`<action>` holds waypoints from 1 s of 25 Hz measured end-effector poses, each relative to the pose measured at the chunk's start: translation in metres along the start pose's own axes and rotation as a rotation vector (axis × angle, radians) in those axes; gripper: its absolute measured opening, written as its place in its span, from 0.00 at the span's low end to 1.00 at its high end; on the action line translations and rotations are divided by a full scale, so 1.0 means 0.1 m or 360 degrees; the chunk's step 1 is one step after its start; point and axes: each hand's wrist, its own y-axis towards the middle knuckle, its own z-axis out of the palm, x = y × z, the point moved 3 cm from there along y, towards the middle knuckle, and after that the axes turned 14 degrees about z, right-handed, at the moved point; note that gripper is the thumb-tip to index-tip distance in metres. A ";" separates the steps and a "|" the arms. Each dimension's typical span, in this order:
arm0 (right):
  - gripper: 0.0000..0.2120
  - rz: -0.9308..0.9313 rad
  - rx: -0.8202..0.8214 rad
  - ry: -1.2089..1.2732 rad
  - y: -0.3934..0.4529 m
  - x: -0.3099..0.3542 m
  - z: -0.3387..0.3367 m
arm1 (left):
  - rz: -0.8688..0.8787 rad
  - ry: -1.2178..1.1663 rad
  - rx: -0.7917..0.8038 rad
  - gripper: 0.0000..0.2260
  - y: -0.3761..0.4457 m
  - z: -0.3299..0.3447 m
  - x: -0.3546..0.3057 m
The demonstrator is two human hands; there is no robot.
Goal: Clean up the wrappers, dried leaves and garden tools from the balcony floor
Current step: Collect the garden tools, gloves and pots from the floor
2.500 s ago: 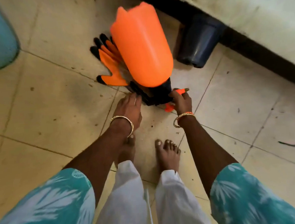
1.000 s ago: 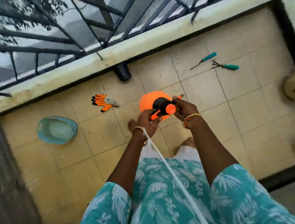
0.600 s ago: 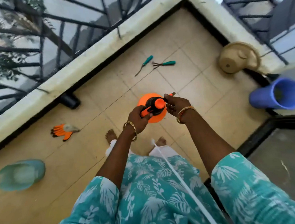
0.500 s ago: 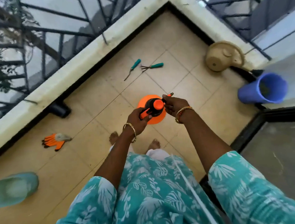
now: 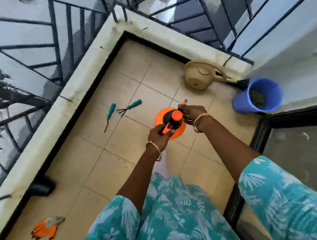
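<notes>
Orange sprayer bottle [image 5: 170, 125] held upright between both hands, above the floor tiles [image 5: 105, 169]. Left hand [image 5: 159, 136] curled round its orange trigger handle; right hand [image 5: 192, 112] gripping the nozzle side of the black pump head. View swung since half a second ago: blue bucket [image 5: 257, 95] right of sprayer shows leaves inside; two green-handled tools [image 5: 123, 108] lie left; gloves [image 5: 46, 228] far lower-left.

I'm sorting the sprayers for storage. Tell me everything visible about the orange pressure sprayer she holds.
The orange pressure sprayer looks plastic: a round orange tank under a black pump head with an orange knob. It is held upright above the tiled floor. The left hand grips its orange trigger handle; the right hand holds the nozzle side.
</notes>
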 end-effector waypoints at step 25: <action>0.15 -0.0153 -0.0070 -0.0714 4.63 3.73 0.34 | -0.0349 -0.0134 -0.0344 0.17 5.47 1.59 0.35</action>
